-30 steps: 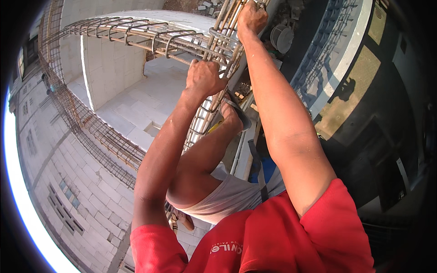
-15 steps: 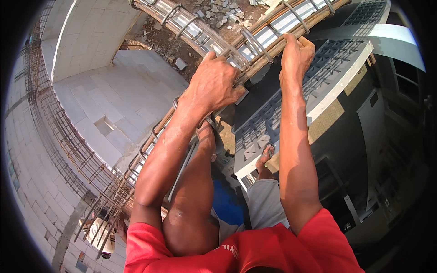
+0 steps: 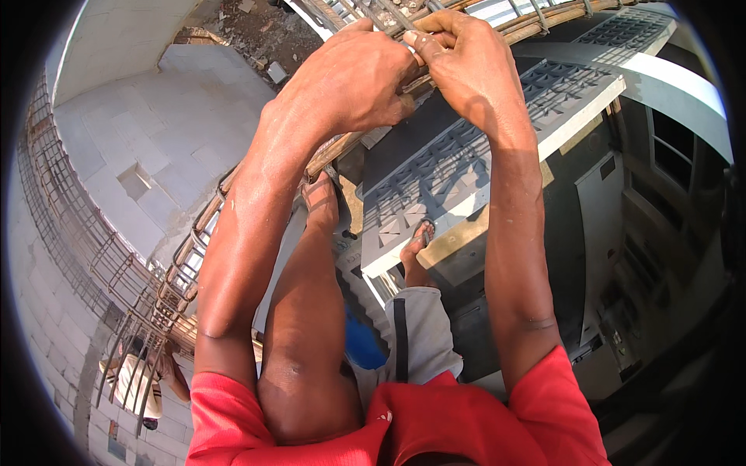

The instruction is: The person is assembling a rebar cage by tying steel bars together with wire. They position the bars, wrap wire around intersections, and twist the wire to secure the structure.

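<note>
A steel rebar cage, made of long brown bars with bent stirrups, runs across the top of the view. My left hand is closed round its bars at the corner, with the fingertips partly hidden behind them. Close against it, my right hand bends over the same bars. Its thumb and fingers are pinched together beside the left fingers; whatever is between them is too small to make out. Another length of rebar cage goes down along the left of my bare leg.
My left foot is by the cage, and my right foot rests at a patterned grey ledge high above the ground. Pale block walls stand at left. Another person is below, behind upright bars. Rubble lies beyond.
My right hand has moved left along the bars and now meets the left hand, its fingers pinched. The view has shifted, so the cage sits higher in it.
</note>
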A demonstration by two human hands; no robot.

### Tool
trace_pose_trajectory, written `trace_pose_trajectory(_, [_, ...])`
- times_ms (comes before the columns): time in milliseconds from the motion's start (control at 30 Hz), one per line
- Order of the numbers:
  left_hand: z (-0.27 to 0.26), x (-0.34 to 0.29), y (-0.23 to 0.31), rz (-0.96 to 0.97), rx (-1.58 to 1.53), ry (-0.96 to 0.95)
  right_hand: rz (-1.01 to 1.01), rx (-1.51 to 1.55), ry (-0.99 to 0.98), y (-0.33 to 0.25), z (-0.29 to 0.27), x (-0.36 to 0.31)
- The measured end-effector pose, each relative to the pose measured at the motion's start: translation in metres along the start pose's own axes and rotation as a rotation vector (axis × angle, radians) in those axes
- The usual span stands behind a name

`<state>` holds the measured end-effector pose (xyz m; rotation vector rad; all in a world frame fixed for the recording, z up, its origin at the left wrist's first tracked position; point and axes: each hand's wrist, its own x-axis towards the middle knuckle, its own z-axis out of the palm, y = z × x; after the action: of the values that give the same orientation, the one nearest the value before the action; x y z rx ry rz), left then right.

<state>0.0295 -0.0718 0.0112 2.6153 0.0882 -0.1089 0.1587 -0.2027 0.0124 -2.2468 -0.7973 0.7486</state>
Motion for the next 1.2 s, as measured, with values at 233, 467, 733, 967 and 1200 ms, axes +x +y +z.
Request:
trace_pose_trajectory(233, [-0.024, 0.015, 0.011, -0.245, -0.154, -0.318, 0.013, 0.113, -0.023, -0.003, -0.004, -0.008])
trace_pose_trajectory(467, [0.021, 0.002, 0.002, -0.073, 0.004, 0.065, -0.045, 0.123, -0.102, -0.001, -0.024, -0.016])
trace_pose_trajectory(733, [-0.005, 0.002, 0.005, -0.093, -0.145, -0.054, -0.156, -0.091, -0.05, 0.01, -0.02, -0.015])
trace_pose_trajectory(967, [0.038, -0.013, -0.016, -0.17, -0.08, 0.085, -0.633, -0.022, -0.187, 0.031, -0.013, -0.001])
trace_pose_trajectory(1200, [0.0, 0.022, 0.022, -0.332, 0.061, -0.199, -0.111, -0.022, -0.117, 0.001, -0.027, -0.013])
